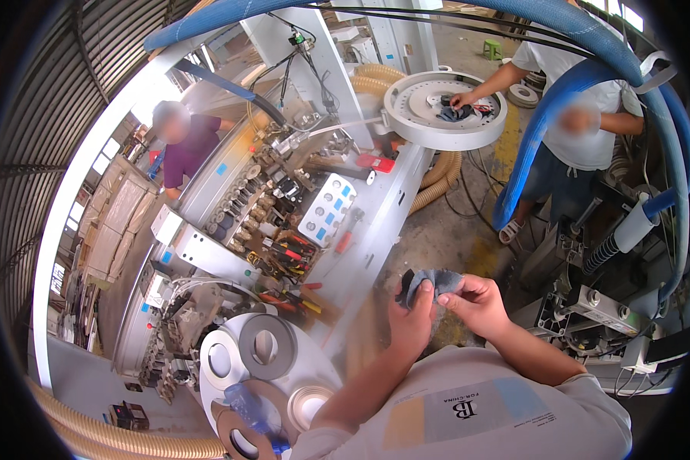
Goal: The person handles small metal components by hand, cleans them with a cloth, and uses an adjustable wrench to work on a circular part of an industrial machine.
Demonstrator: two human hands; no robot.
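Note:
In front of my chest, both hands hold a crumpled dark grey piece of cloth (pixel 439 279). My left hand (pixel 412 313) pinches its left part, with the thumb on top and a blacker patch showing beside the fingers. On the other side, my right hand (pixel 474 300) grips the right edge between thumb and fingers. The cloth hangs in the air, apart from the machine. Its full shape is hidden by my fingers.
A long machine bed (pixel 353 264) to the left carries pliers and screwdrivers (pixel 291 253). Tape rolls (pixel 267 346) lie on a white table at lower left. A co-worker (pixel 583 115) reaches onto a round white turntable (pixel 445 138); another person (pixel 182 142) stands beyond. Blue hoses (pixel 548 126) arch at right.

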